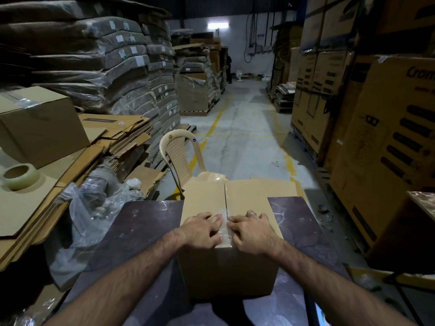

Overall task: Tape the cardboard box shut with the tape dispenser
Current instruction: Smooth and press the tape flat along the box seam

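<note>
A brown cardboard box (pixel 249 196) stands on a dark table (pixel 146 222), its two top flaps folded shut. Clear tape (pixel 226 216) runs along the centre seam and over the near edge. My left hand (pixel 202 228) lies flat on the left flap beside the seam, fingers spread. My right hand (pixel 251 229), with a ring on one finger, lies flat on the right flap, its fingertips at the tape. Neither hand holds anything. A roll of clear tape (pixel 20 176) sits on flat cardboard sheets at the far left. No tape dispenser is in view.
A beige plastic chair (pixel 181 158) stands just behind the box. Flattened cardboard (pixel 113 135), a sealed box (pixel 40 123) and crumpled plastic wrap (pixel 94 208) lie to the left. Tall stacked cartons (pixel 381 142) line the right. A concrete aisle (pixel 244 128) runs ahead.
</note>
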Motion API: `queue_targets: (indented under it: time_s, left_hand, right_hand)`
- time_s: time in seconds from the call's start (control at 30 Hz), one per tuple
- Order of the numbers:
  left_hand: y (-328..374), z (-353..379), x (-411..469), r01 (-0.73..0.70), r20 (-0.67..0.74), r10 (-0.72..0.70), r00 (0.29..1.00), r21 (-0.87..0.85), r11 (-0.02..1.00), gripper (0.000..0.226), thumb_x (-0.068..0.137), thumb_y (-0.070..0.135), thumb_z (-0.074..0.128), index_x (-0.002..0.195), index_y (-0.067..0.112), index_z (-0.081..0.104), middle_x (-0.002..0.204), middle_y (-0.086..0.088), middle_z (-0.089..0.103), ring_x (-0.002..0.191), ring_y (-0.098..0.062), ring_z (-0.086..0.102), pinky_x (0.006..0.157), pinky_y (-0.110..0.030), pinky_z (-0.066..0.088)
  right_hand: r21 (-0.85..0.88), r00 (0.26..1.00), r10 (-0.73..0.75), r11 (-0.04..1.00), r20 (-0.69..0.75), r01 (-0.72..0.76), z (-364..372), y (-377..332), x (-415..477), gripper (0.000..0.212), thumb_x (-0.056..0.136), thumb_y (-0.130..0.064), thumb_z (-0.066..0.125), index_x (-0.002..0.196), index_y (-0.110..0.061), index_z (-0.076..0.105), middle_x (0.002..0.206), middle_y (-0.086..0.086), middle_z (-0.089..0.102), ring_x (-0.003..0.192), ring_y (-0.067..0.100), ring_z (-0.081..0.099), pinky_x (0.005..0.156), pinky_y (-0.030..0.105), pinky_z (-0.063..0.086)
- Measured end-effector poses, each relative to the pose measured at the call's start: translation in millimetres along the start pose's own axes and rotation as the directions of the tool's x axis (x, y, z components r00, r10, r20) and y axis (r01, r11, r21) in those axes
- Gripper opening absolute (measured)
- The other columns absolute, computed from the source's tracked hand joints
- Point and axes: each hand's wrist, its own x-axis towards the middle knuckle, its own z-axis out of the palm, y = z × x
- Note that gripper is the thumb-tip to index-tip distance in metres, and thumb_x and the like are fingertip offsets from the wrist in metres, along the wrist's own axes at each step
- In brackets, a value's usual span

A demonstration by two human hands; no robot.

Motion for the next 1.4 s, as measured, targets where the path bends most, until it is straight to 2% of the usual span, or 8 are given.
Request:
queue_targets:
  time_s: [0.37,0.63,0.83,0.97,1.1,1.17,1.27,1.4]
  left_hand:
    - [-14.4,-26.1,32.6,0.033,0.265,-0.029,0.964,-0.012,0.999,0.097,0.089,0.06,0.049,0.153,0.015,-0.009,0.161,0.0,-0.017,0.147,-0.026,-0.015,0.12,-0.048,0.0]
    - [-15.1,-18.6,29.0,0.027,0.222,-0.001,0.975,-0.113,0.993,0.092,0.091,0.054,0.05,0.153,0.018,-0.008,0.16,0.002,-0.02,0.147,-0.023,-0.019,0.118,-0.052,-0.004]
    - [-22.2,-4.6,25.3,-0.027,0.085,0.045,0.995,-0.201,0.979,0.088,0.091,0.054,0.052,0.154,0.02,0.001,0.162,0.004,-0.011,0.148,-0.021,-0.014,0.117,-0.055,-0.006]
    - [-20.5,1.4,19.7,-0.055,-0.052,0.043,0.998,-0.254,0.966,0.077,0.089,0.048,0.059,0.152,0.023,0.022,0.162,0.007,0.007,0.149,-0.021,-0.003,0.119,-0.054,0.001]
    - [-20.3,7.4,13.5,-0.15,-0.245,0.046,0.969,-0.426,0.892,0.049,0.08,0.033,0.075,0.125,0.02,0.064,0.144,0.004,0.05,0.144,-0.016,0.026,0.119,-0.037,0.021]
    - [-17.4,10.2,8.5,-0.207,-0.32,0.058,0.946,-0.454,0.867,0.03,0.079,0.027,0.077,0.107,0.018,0.074,0.131,0.0,0.062,0.136,-0.012,0.041,0.112,-0.024,0.032]
    - [-10.1,16.8,-2.4,-0.23,-0.387,0.061,0.92,-0.409,0.883,0.024,0.087,0.023,0.07,0.109,0.017,0.073,0.128,0.001,0.064,0.131,-0.007,0.047,0.108,-0.019,0.034]
    - [-6.2,41.1,-17.2,-0.227,-0.453,0.095,0.886,-0.247,0.942,0.039,0.095,0.04,0.052,0.13,0.025,0.058,0.143,0.009,0.051,0.138,-0.005,0.036,0.115,-0.04,0.03]
  right_hand:
    - [-0.021,0.987,0.008,1.0,0.161,-0.004,-6.6,12.1,30.0,0.054,0.094,-0.038,0.03,0.146,-0.025,0.029,0.159,-0.008,0.018,0.14,0.025,0.024,0.103,0.056,0.024]
    - [0.081,0.992,-0.05,0.996,0.114,0.041,-5.3,16.3,18.9,0.05,0.095,-0.031,0.034,0.145,-0.029,0.035,0.157,-0.012,0.021,0.141,0.018,0.025,0.105,0.051,0.024]
    - [0.121,0.99,-0.128,0.986,0.066,0.119,0.4,15.7,-4.2,0.05,0.092,-0.032,0.034,0.142,-0.029,0.041,0.154,-0.011,0.031,0.138,0.015,0.031,0.105,0.049,0.027]
    - [0.177,0.986,-0.157,0.97,-0.055,0.164,7.1,14.7,-16.9,0.052,0.087,-0.036,0.035,0.137,-0.029,0.049,0.149,-0.01,0.041,0.135,0.014,0.038,0.106,0.045,0.03]
    - [0.085,0.973,-0.205,0.973,-0.106,0.214,15.6,18.1,-25.4,0.057,0.088,-0.048,0.043,0.142,-0.029,0.041,0.152,-0.009,0.035,0.138,0.015,0.033,0.106,0.044,0.028]
    - [0.044,0.972,-0.204,0.977,-0.118,0.21,19.3,17.8,-26.8,0.059,0.089,-0.052,0.044,0.143,-0.028,0.04,0.152,-0.007,0.035,0.138,0.017,0.035,0.105,0.045,0.03]
    - [0.008,0.969,-0.192,0.981,-0.157,0.196,21.2,15.0,-29.7,0.056,0.089,-0.052,0.04,0.137,-0.025,0.048,0.145,-0.002,0.047,0.129,0.021,0.047,0.096,0.045,0.04]
    - [-0.023,0.957,-0.153,0.988,-0.247,0.152,32.8,13.4,-36.4,0.051,0.087,-0.054,0.04,0.124,-0.024,0.06,0.127,-0.003,0.064,0.106,0.019,0.063,0.081,0.038,0.05]
